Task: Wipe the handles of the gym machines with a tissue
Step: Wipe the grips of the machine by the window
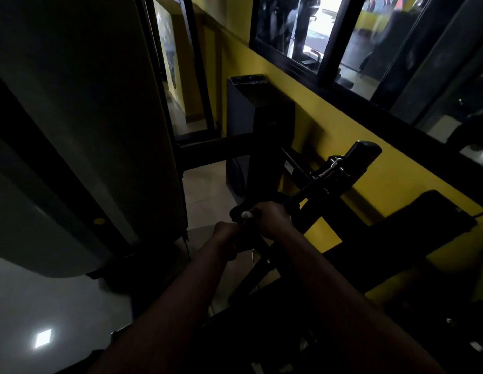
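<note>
Dim gym. Yellow wall runs along the right. The black machine stands against it, with its handle jutting out at the left end. My right hand curls over the handle, pinching the white tissue against it (only a scrap shows). My left hand is wrapped round the handle just beneath.

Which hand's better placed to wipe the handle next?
Right, probably: the right hand curls over the handle with the tissue at its fingertips; the left hand grips it lower down.
</note>
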Motion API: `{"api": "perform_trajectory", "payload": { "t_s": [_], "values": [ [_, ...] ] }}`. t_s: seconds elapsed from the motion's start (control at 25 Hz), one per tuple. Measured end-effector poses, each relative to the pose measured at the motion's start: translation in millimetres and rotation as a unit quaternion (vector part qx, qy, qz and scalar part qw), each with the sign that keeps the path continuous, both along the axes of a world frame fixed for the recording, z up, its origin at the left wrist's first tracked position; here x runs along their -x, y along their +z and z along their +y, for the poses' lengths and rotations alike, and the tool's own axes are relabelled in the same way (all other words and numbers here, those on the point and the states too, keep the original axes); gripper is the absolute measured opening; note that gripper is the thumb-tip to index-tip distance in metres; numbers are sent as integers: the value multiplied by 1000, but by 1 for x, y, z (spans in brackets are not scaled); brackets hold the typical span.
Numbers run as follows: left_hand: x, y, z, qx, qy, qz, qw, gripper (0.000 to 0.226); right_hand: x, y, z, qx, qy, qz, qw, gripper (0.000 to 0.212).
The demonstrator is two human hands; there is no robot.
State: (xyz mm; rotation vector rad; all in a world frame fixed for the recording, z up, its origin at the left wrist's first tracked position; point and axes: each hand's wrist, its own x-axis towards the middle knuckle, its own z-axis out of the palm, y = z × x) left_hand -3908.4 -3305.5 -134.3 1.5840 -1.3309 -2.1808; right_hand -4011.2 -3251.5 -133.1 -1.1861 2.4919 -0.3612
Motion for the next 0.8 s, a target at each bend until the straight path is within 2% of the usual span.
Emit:
{"api": "perform_trajectory", "payload": {
  "t_s": [0.12,0.2,0.28,0.32,0.4,0.44,0.48,0.52,0.56,0.6,0.64,0.68,0.72,0.76,0.8],
  "values": [
    [-4,-13,-4,-27,4,36,999,12,-6,6,14,-8,41,18,999,16],
    [-4,-20,-7,-81,36,82,993,21,-6,10,26,-43,116,2,992,22],
    [-3,-21,-6,-92,54,92,990,26,-7,10,36,-39,160,-30,986,21],
    [-3,-19,-6,-84,59,80,992,25,-11,9,41,-27,167,-18,985,19],
    [0,-13,-6,-73,60,73,993,18,-21,0,46,17,159,87,983,18],
    [1,-11,-6,-64,60,71,994,12,-25,-6,48,46,154,89,983,20],
    [2,-8,-5,-62,64,75,993,6,-21,-17,50,63,183,76,978,22],
    [2,-9,-5,-63,66,75,993,10,-20,-18,55,70,246,18,966,24],
    [2,-8,-5,-63,68,74,993,16,-20,-18,59,118,279,-81,950,25],
    [4,-7,-5,-60,71,77,993,17,-19,-22,60,161,275,-148,936,24],
    [4,-7,-4,-55,70,71,993,16,-15,-22,59,153,225,-219,937,21],
    [4,-4,-2,-55,70,67,994,15,-17,-18,57,96,154,-205,962,18],
    [4,0,0,-54,67,75,993,14,-19,-19,54,91,104,-163,977,18],
    [5,4,3,-57,71,84,992,13,-19,-26,44,86,73,-45,993,21],
    [3,6,6,-62,68,92,991,17,-17,-27,39,109,26,-19,994,25]
  ]
}}
